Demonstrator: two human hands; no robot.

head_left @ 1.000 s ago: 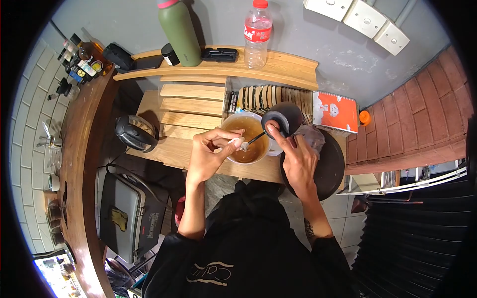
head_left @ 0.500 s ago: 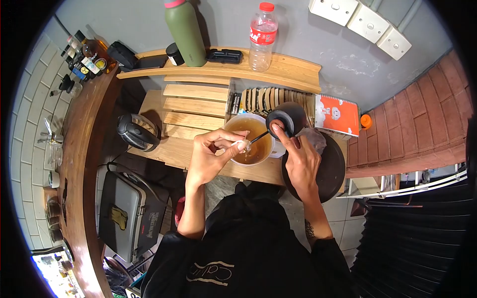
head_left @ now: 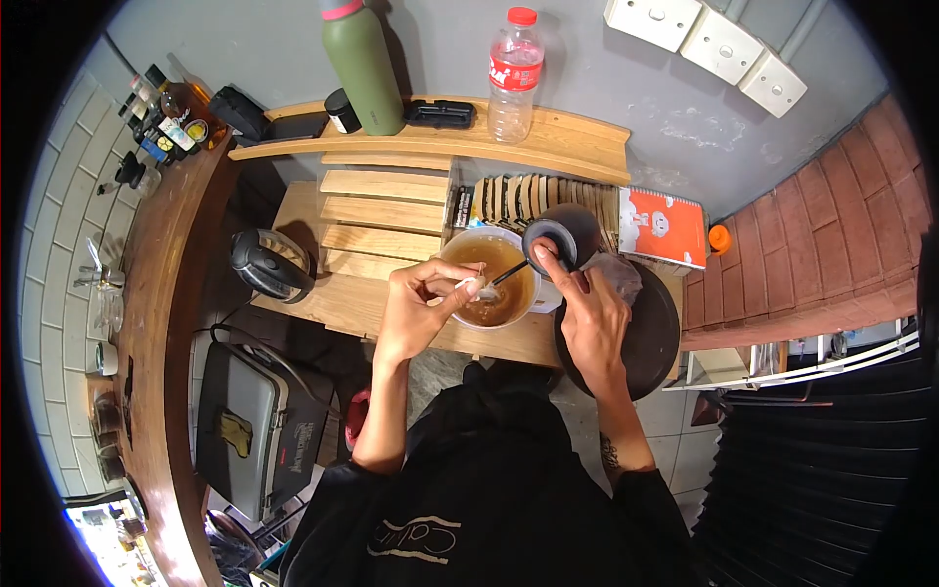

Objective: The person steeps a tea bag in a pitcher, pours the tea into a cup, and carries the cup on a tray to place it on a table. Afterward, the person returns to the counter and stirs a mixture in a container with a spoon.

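My left hand (head_left: 419, 303) is closed in a pinch over a round white tub (head_left: 452, 311) of cloudy brown liquid. A small whitish, wet-looking piece (head_left: 473, 287) shows between its fingertips; its kind is unclear. To the right, my right hand (head_left: 593, 321) is at a dark cylindrical container (head_left: 577, 227) with a round top. One finger lies on that top, and the other fingers are partly hidden. A thin black rod or spout (head_left: 511, 273) slants from the top down toward the left fingertips, above the liquid.
A large dark round tray (head_left: 646, 342) lies under my right forearm, with clear crumpled plastic (head_left: 622, 279) above it. Behind stand a row of books (head_left: 528, 199) and an orange notebook (head_left: 662, 227). A black kettle (head_left: 269, 264) stands left. The shelf holds a green flask (head_left: 364, 68) and plastic bottle (head_left: 514, 78).
My left hand has shifted very slightly, and the whitish piece at its fingertips looks a little lower. My right hand stays on the dark container.
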